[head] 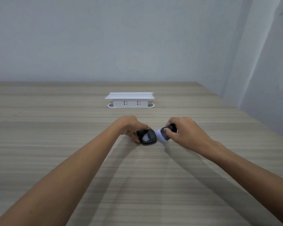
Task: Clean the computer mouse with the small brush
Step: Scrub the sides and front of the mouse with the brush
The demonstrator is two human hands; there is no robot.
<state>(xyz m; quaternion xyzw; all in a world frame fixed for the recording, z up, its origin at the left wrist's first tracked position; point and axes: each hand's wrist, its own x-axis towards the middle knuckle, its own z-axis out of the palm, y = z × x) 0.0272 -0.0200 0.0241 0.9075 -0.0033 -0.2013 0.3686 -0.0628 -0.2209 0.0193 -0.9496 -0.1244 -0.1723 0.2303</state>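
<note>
The person's left hand [129,127] is curling over the far side of a black computer mouse [147,136], which is sitting on the wood-grain counter [55,128] near the middle of the view. The fingers are gripping the mouse from behind and from its left edge, so most of that side of the mouse is lying hidden beneath them; only the near top, with a scroll wheel and a greyish sheen, is showing. The right hand [185,133] is closing around a small brush [164,135], holding its dark handle between thumb and fingers, and the handle's far end is poking out above the knuckles. The brush's pale, rounded head is pointing left and is meeting the right side of the mouse, though motion blur is making the bristles read as a soft whitish blob, and it is hard to tell exactly where they are touching. Both bare forearms are reaching in from the bottom corners, cut off by the frame edges. Farther back on the counter, well apart from the hands, a white socket box [129,100] with a flat lid is standing upright, with two sockets facing the camera. A plain pale wall [104,38] is rising behind the counter.
</note>
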